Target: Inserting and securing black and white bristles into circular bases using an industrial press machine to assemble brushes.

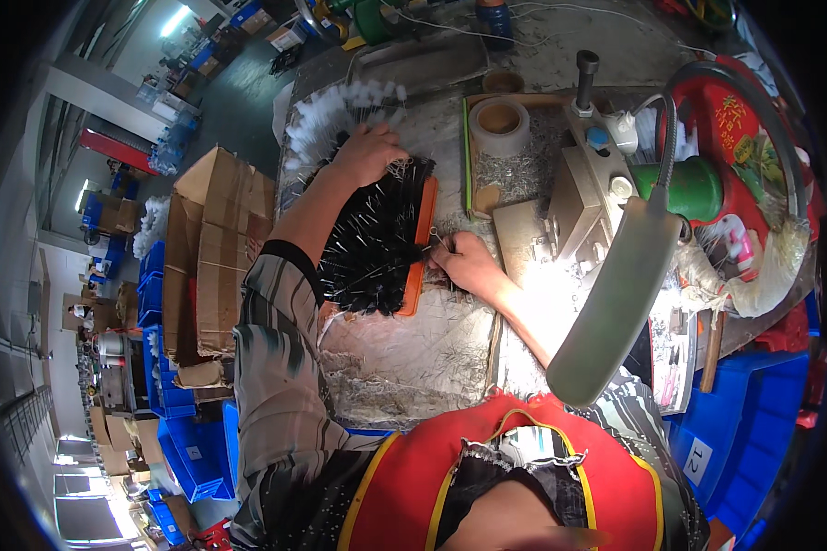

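Many small black-bristled brushes [368, 239] with thin wire stems lie heaped in an orange tray [427, 207]. Beyond them spreads a bunch of white-tufted brushes [340, 110], their wire stems pointing toward me. My left hand [372, 156] rests at the far end of the black heap, against the white bunch. Its fingers are bent down around wire ends, and what they grip is hidden. To the right of the tray, my right hand [470, 262] pinches a black brush [424, 250] near its wire end, over the tray's right edge.
At right stands a metal bench machine [583, 193] with a green motor [685, 190]. A grey-green lamp head [616, 303] hangs in front of it. A tape roll [499, 127] sits in a shallow box of wire bits. Cardboard boxes [220, 248] and a blue bin [744, 441] flank the bench.
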### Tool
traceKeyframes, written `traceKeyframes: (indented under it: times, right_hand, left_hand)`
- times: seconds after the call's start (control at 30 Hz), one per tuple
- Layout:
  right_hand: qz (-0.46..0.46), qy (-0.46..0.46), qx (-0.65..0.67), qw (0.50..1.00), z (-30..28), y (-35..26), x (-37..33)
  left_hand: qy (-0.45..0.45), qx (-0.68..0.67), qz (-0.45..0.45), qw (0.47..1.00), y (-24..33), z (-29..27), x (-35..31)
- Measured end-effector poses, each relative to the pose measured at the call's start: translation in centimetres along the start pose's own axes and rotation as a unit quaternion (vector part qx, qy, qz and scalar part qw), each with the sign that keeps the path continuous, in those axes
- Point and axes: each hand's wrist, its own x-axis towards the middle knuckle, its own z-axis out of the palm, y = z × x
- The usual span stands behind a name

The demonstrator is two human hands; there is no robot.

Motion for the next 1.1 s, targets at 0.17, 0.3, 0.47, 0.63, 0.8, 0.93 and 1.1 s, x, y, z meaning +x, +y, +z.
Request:
traceKeyframes:
  times: [0.17, 0.3, 0.47, 0.63, 0.8, 0.93, 1.1]
  right_hand:
    - [0.013, -0.001, 0.002, 1.000, -0.1, 0.0, 0.2]
    - [0.003, -0.001, 0.004, 1.000, -0.2, -0.2, 0.1]
    - [0.017, 0.021, 0.002, 1.000, 0.2, 0.4, 0.3]
    - [0.033, 0.021, -0.011, 0.999, 0.5, 0.3, 0.1]
    - [-0.009, 0.050, -0.016, 0.999, 1.0, 1.4, 0.2]
    - [-0.042, 0.053, -0.030, 0.997, 1.6, 2.4, 0.9]
    - [-0.074, 0.019, -0.052, 0.996, 1.1, 3.0, 1.4]
  left_hand:
    - [0.078, 0.002, 0.052, 0.996, -0.4, 0.6, -0.6]
    - [0.062, -0.007, 0.076, 0.995, -1.0, 0.6, -0.4]
    - [-0.017, 0.013, -0.018, 1.000, -0.2, -0.9, -0.7]
    - [-0.025, -0.063, 0.000, 0.998, -0.3, 0.3, -0.9]
    - [0.000, -0.066, 0.019, 0.998, -0.3, 0.5, -1.4]
    - [0.035, -0.143, -0.025, 0.989, -1.9, -0.4, -2.6]
    - [0.141, -0.147, -0.025, 0.979, -3.5, -1.3, -3.4]
